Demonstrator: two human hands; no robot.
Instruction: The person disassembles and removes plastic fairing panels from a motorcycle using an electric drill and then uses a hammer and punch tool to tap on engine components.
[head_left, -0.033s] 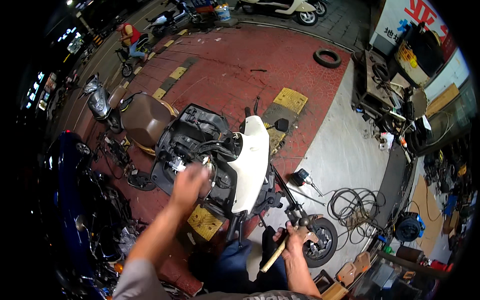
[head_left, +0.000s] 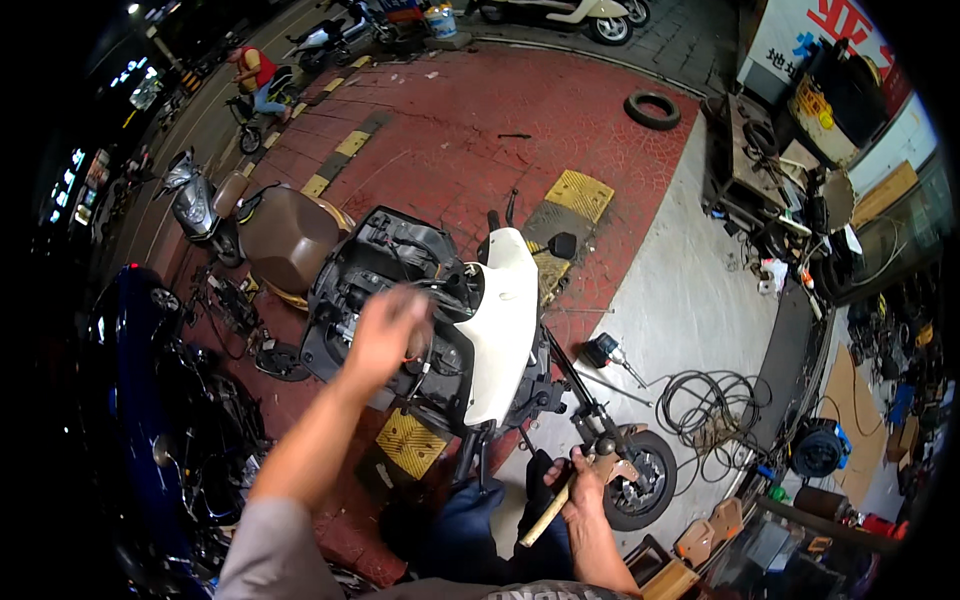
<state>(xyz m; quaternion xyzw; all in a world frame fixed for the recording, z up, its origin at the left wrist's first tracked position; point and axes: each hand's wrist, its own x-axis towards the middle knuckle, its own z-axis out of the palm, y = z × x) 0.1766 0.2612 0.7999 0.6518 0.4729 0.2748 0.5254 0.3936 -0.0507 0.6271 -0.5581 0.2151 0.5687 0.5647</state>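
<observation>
My left hand [head_left: 385,335] is over the opened front body of a scooter, above wires and dark plastic; its fingertips are smeared by motion, so I cannot tell if they hold anything. The scooter's white front panel [head_left: 503,325] lies to the right of that hand. Low on the right, my right hand [head_left: 583,487] is closed around a wooden-handled hammer [head_left: 545,518], its pale handle slanting down to the left. Beside this hand stand the fork and the front wheel [head_left: 652,482]. Behind the opened body is the scooter's brown seat [head_left: 290,238].
A cordless power tool [head_left: 604,350] and a coiled black hose [head_left: 708,418] lie on the grey floor. A loose tyre [head_left: 653,110] rests on red paving. A cluttered workbench [head_left: 745,170] stands at right, a dark blue vehicle [head_left: 140,400] at left. Far left, a person [head_left: 256,72] sits on a small bike.
My left hand has moved slightly up and right over the opened scooter body. My right hand keeps its hold on the hammer, almost unmoved.
</observation>
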